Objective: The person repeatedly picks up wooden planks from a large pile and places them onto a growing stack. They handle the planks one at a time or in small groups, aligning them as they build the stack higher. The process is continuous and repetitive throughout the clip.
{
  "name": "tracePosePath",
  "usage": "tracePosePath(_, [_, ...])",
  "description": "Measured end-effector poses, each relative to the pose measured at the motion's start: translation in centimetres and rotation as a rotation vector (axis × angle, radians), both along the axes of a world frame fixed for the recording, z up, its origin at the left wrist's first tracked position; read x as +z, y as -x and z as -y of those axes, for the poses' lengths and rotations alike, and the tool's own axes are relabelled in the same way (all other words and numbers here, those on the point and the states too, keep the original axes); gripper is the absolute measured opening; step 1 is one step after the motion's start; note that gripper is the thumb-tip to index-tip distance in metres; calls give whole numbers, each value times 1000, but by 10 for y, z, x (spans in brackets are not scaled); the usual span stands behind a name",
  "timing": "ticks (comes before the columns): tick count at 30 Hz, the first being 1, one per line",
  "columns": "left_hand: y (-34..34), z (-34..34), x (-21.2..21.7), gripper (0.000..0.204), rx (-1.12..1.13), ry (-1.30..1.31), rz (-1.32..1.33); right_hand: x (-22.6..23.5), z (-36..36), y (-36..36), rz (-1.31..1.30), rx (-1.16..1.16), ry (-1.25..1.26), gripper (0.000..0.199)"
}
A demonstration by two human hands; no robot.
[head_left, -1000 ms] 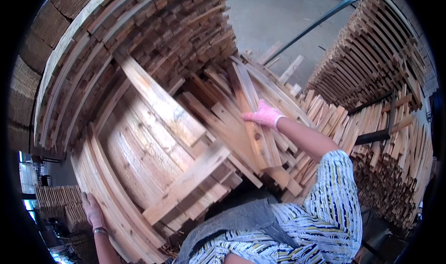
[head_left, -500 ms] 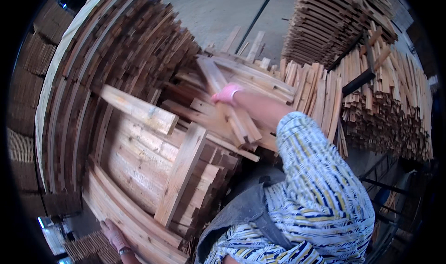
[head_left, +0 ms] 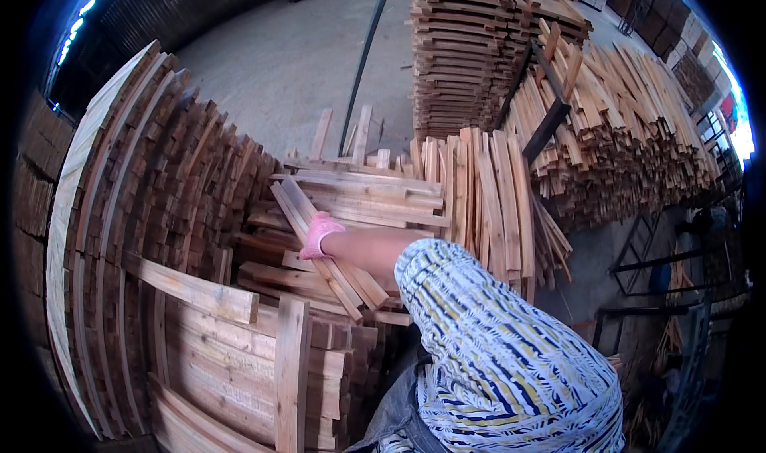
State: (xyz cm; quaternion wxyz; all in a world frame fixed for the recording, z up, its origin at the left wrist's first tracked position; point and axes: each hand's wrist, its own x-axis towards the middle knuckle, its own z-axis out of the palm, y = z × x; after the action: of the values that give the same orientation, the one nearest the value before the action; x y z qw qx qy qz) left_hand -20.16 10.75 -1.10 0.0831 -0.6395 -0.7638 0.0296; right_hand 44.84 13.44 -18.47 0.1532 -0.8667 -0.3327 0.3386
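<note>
- A worker's right hand [head_left: 321,234], in a pink knit glove, presses against two narrow, pale wooden boards [head_left: 337,281] slanting across a loose pile; its fingers are largely hidden, and whether they grasp the wood or merely rest there cannot be told.
- The left hand is out of view, its fingers' state unknown; should it offer no support, the boards could swing or twist under a single-handed hold.
- Beneath the slanting pair, long, light-brown horizontal boards [head_left: 367,194] lie unevenly, and a sideways push might set them sliding.
- The two boards lie close together and askew; a shift of one against the other could pinch a gloved fingertip.
- Above the glove, the bare forearm [head_left: 367,250] passes over rough-sawn timber, where a splinter or scrape seems the likeliest injury.
- The loose blue, white and yellow patterned sleeve [head_left: 487,309] could snag on a jutting board end if the arm swept low.
- Nearer the worker, a thick, pale wooden plank [head_left: 292,373] rests across wide planks [head_left: 223,349]; a bump from the slanting boards' near ends might dislodge it.
</note>
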Motion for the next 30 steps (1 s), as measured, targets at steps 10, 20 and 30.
tracePosePath(10, [0,-2,3,29,-8,46,-94,-3,11,11,-141,-131,-47,95])
tracePosePath(20, [-61,-11,9,42,86,-5,199,5,49,-53,-291,7,-473,74])
tracePosePath(30, [41,-22,-77,46,-203,102,-907,254,161,24,-885,319,-757,91])
